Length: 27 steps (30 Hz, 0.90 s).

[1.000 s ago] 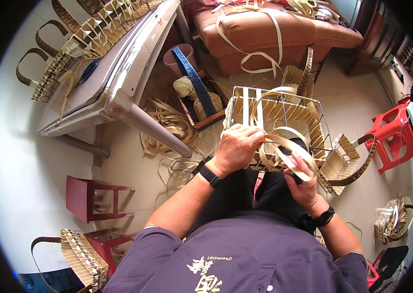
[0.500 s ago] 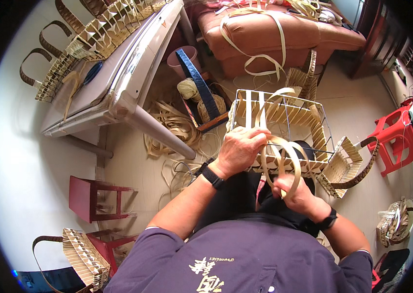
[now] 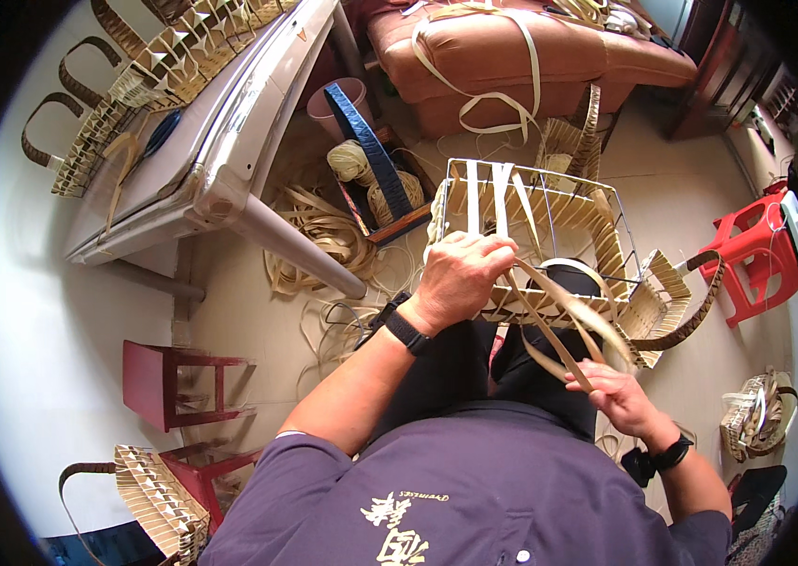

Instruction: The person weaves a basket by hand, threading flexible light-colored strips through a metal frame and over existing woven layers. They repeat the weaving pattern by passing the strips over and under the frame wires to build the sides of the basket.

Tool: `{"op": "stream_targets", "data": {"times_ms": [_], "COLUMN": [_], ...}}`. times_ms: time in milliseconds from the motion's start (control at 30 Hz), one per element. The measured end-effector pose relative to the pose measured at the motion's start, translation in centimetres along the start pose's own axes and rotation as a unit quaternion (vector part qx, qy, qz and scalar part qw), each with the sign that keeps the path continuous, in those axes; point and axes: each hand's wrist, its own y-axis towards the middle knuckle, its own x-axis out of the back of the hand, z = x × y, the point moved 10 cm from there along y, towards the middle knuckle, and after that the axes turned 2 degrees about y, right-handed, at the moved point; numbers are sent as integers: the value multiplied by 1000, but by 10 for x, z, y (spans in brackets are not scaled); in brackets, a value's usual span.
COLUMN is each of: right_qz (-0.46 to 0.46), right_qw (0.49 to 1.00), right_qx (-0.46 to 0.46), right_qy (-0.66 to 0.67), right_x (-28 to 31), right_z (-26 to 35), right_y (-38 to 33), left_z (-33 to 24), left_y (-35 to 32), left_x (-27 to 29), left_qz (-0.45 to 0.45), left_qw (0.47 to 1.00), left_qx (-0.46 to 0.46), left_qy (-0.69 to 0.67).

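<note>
A rectangular wire-framed basket (image 3: pixel 609 247), part woven with pale flat strips, rests at my lap. White strips cross the left part of its open top. My left hand (image 3: pixel 463 281) is closed at the near-left rim, pinching a long tan weaving strip (image 3: pixel 584 307) against the basket. That strip loops out to the right in several curves. Lower right, clear of the basket, my right hand (image 3: pixel 618 394) grips the strip between thumb and fingers and draws it taut. The left fingertips partly hide where the strip meets the rim.
Beside the basket sits a small woven basket (image 3: pixel 655 307) with a brown handle. Left are a table (image 3: pixel 229 179) with handled baskets and a coil of strips (image 3: pixel 319 236) by its leg. A red stool (image 3: pixel 759 250) stands right; a brown sofa (image 3: pixel 474 57) lies ahead.
My right hand has moved right and down, away from the left, pulling the strip longer and straighter. The round loop between the hands has opened out. My left hand stays at the rim.
</note>
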Motion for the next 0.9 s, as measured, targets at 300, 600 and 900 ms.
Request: {"op": "stream_targets", "data": {"times_ms": [300, 600, 900], "right_qz": [-189, -371, -424], "right_qw": [839, 884, 746], "right_qx": [-97, -283, -318], "right_qy": [500, -10, -403], "right_x": [25, 46, 71], "right_z": [-85, -124, -140], "right_y": [-98, -181, -210], "left_z": [2, -3, -3], "left_y": [3, 2, 2], "left_x": [8, 3, 5], "left_qz": [1, 17, 15], "left_qw": [1000, 1000, 1000], "left_qx": [10, 18, 18], "left_qy": [6, 2, -4]}}
